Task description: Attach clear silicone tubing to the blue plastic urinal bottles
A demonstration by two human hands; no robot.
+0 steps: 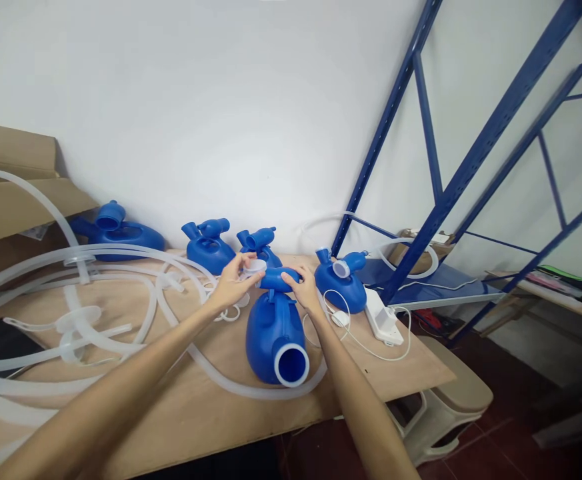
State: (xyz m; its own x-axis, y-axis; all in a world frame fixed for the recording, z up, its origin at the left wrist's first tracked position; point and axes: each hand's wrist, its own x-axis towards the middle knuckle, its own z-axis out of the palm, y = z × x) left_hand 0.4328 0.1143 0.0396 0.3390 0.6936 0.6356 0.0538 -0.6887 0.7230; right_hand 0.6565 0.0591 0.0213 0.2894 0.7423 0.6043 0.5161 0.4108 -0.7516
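Note:
A blue plastic urinal bottle [263, 337] lies in front of me on the table, its white-rimmed round mouth [292, 365] facing me. Just above its far end, my right hand [305, 288] grips a blue curved spout piece [277, 279]; I cannot tell whether that piece touches the bottle. Between the thumb and fingers of my left hand [235, 280] is a white round cap [255, 267], held close to the open left end of the spout piece.
Several more blue bottles [343, 287] stand along the wall. Clear hoses [115, 252] coil over the table's left side [185, 427], near a cardboard box [15, 200]. To the right are a white power strip [383, 319] with cables, a blue metal rack [441, 207] and a beige stool [453, 380].

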